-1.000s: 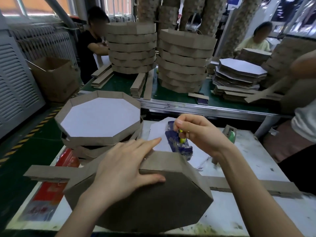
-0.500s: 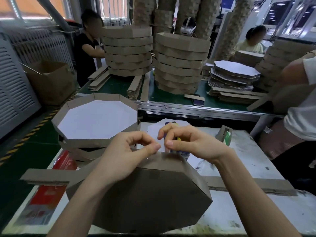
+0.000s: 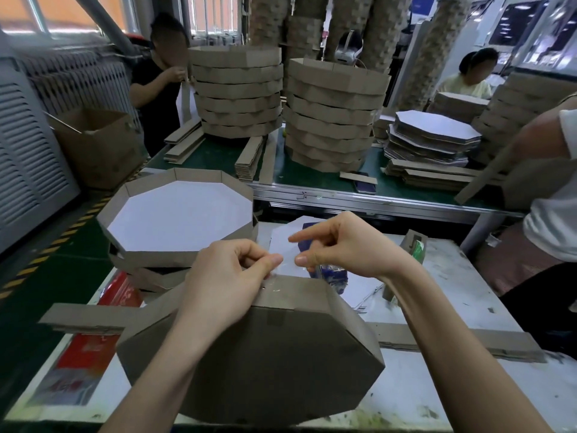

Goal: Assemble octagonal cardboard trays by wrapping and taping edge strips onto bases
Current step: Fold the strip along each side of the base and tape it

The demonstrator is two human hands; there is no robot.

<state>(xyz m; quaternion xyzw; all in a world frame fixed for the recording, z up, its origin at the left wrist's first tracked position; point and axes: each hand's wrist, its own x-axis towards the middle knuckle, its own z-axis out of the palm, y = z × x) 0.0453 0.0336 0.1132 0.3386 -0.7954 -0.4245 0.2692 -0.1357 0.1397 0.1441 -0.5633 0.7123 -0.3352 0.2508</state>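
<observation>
So the tray being built [image 3: 256, 360] sits upside down near the front of the white table [image 3: 468, 276], tipped up a bit with its plain brown base facing the camera and the edge strip [image 3: 299, 292] wrapped round its far side. Left hand [image 3: 231, 276] is right at that top edge, thumb and forefinger pinched together on a bit of clear tape [image 3: 288, 264], which is pretty hard to make out. Right hand [image 3: 343, 248] is just beside it, fingers curled round a blue tape dispenser [image 3: 331, 276], index finger sticking out to the left, thumb tip close to the left hand's pinch. Two loose cardboard strips lie flat on the table, one poking out left [image 3: 81, 317] and one right [image 3: 452, 335] of the tray. Behind on the left, a finished tray [image 3: 178, 217] with a white inside tops a short pile. Further back, the green bench [image 3: 218, 157] has tall tray stacks [image 3: 237, 89] and a pile of flat octagonal bases [image 3: 434, 132].
</observation>
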